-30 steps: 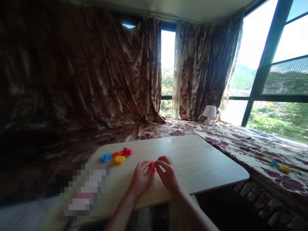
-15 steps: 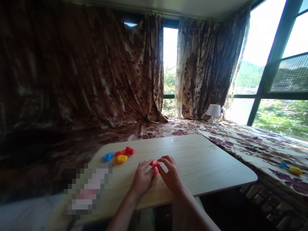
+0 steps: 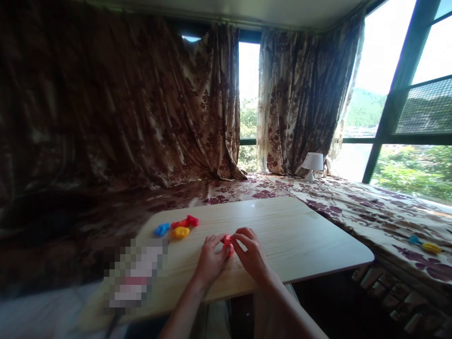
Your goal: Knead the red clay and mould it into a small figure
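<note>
Over the near middle of the table (image 3: 289, 235), a small red clay-like lump (image 3: 230, 251) sits between my hands, with a narrower red part above it. My left hand (image 3: 211, 258) is closed on its left side, thumb and fingers against the red. From the right, my right hand (image 3: 251, 252) pinches the upper red part between thumb and forefinger. Fingers cover some of the piece, so its full shape is hidden. Farther left lie a blue lump (image 3: 162, 230), a yellow lump (image 3: 180, 232) and a longer red lump (image 3: 181, 223), close together.
A pixelated patch (image 3: 137, 278) covers something at the table's left end. Floral cloth (image 3: 332, 202) spreads behind and right of the table. On it stand a white lamp (image 3: 312, 162) and, at far right, a yellow piece (image 3: 431, 247) beside a blue one (image 3: 415, 239).
My view has shifted slightly, moving the table items a little to the right in the picture. Both hands stay around the red lump, with only small finger movement.
</note>
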Action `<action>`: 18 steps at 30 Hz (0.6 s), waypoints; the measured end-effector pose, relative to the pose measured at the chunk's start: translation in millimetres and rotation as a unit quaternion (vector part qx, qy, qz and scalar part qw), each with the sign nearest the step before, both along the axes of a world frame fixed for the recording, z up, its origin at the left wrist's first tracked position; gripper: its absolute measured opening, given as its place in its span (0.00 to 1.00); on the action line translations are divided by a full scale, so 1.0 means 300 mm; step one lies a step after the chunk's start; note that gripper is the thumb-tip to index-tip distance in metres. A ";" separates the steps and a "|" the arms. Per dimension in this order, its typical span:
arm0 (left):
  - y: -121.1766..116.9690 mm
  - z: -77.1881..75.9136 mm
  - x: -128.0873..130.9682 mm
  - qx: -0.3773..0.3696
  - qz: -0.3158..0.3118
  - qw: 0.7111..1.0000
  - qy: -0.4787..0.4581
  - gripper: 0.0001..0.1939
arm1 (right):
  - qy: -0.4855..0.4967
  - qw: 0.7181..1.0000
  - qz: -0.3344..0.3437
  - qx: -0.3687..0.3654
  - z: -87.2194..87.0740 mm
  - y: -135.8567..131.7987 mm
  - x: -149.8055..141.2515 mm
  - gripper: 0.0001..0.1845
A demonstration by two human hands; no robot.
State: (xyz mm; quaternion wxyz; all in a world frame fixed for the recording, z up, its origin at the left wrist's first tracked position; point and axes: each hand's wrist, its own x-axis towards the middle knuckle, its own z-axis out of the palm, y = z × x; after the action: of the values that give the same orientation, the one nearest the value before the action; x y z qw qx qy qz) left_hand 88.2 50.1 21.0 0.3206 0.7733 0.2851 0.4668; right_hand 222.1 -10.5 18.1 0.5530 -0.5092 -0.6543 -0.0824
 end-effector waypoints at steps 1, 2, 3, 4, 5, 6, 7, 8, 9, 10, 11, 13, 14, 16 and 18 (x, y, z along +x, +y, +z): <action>0.002 -0.002 0.000 -0.006 0.003 1.000 -0.003 0.14 | 0.001 1.000 -0.003 -0.001 -0.002 0.001 0.001 0.08; 0.003 -0.004 0.001 -0.014 0.006 1.000 -0.005 0.14 | 0.003 1.000 -0.008 -0.001 -0.004 0.002 0.002 0.09; 0.005 -0.007 0.001 -0.022 0.009 1.000 -0.007 0.14 | 0.006 1.000 -0.013 -0.002 -0.007 0.004 0.003 0.10; 0.006 -0.009 0.002 -0.029 0.012 0.999 -0.011 0.15 | 0.008 1.000 -0.017 -0.004 -0.009 0.005 0.004 0.10; 0.007 -0.011 0.002 -0.034 0.014 0.999 -0.014 0.15 | 0.009 1.000 -0.020 -0.007 -0.010 0.005 0.005 0.09; 0.007 -0.013 0.002 -0.037 0.016 0.999 -0.018 0.15 | 0.008 1.000 -0.022 -0.011 -0.011 0.006 0.005 0.07; 0.006 -0.014 0.001 -0.039 0.016 0.999 -0.021 0.15 | 0.006 1.000 -0.022 -0.014 -0.011 0.005 0.006 0.06; 0.005 -0.014 0.001 -0.040 0.016 0.999 -0.022 0.15 | 0.004 1.000 -0.022 -0.016 -0.010 0.005 0.006 0.05; 0.003 -0.013 0.001 -0.039 0.015 0.999 -0.022 0.15 | 0.004 1.000 -0.022 -0.016 -0.009 0.004 0.005 0.04; 0.001 -0.012 0.001 -0.039 0.013 0.999 -0.020 0.15 | 0.004 1.000 -0.022 -0.015 -0.008 0.002 0.004 0.04; -0.001 -0.010 0.001 -0.039 0.011 0.999 -0.018 0.15 | 0.005 1.000 -0.021 -0.014 -0.006 0.001 0.004 0.04; -0.004 -0.006 0.001 -0.041 0.008 0.999 -0.017 0.14 | 0.005 1.000 -0.019 -0.010 -0.004 0.000 0.002 0.05; -0.004 -0.004 0.002 -0.041 0.007 0.999 -0.018 0.14 | 0.005 1.000 -0.019 -0.008 -0.004 0.000 0.002 0.05; -0.005 -0.001 0.002 -0.043 0.010 0.999 -0.022 0.14 | 0.003 1.000 -0.020 -0.007 -0.007 0.002 0.003 0.05; -0.004 0.000 0.003 -0.044 0.015 0.999 -0.027 0.13 | 0.002 1.000 -0.020 -0.010 -0.011 0.005 0.004 0.05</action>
State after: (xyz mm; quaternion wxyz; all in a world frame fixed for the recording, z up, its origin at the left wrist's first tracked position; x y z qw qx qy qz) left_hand 89.1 48.9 21.0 0.3549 0.7409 0.3083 0.4796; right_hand 223.2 -9.0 14.9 0.5475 -0.5275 -0.6438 -0.0861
